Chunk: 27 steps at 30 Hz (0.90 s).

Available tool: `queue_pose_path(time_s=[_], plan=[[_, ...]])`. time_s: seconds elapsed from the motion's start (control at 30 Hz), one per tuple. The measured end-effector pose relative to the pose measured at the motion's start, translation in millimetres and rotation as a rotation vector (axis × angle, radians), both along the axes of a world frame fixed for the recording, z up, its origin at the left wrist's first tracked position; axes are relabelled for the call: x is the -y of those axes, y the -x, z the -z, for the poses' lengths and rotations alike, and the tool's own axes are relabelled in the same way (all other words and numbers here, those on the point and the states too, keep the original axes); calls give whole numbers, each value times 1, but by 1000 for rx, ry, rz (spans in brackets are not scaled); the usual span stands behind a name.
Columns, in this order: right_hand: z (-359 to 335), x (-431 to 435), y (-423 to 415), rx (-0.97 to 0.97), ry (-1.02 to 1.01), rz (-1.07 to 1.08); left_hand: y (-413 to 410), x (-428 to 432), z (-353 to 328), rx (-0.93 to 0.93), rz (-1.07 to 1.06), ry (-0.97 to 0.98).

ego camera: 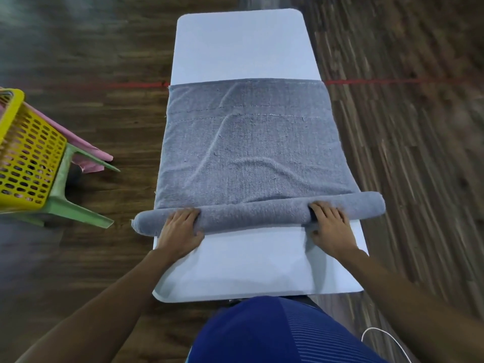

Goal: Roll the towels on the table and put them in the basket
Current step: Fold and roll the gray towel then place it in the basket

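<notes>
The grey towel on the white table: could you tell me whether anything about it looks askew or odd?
The grey terry towel carries raised creases across its flat part, and its rolled part seems slightly slanted, the left end nearer the person. Both roll ends overhang the white rectangular table.

A plain indoor room: wood-plank floor (104, 127), red tape line (392, 81), yellow basket (28, 158) on a plastic stool (76, 205) left of the left grip (180, 227).
</notes>
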State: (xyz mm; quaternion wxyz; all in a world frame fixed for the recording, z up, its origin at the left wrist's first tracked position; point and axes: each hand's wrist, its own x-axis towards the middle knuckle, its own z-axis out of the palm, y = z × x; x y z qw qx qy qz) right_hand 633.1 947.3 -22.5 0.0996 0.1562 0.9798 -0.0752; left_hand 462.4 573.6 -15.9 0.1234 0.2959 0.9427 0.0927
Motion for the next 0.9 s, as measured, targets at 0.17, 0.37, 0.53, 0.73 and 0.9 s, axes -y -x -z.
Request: queue_pose_path(time_s=[0.17,0.37,0.53,0.73,0.9], plan=[[3,2,11,-17,-56,83,2,2,5,43,-8,77],[-21,-3,34,140,-48,103,8,-9,-12,74,-62,51],[-24,-12,34,270,11,155,21,-5,-19,368,-179,17],[-10,-10,16,-188,-72,87,15,0,-4,-153,-83,-67],[-1,2,7,-45,15,11,4,-1,3,-36,9,71]])
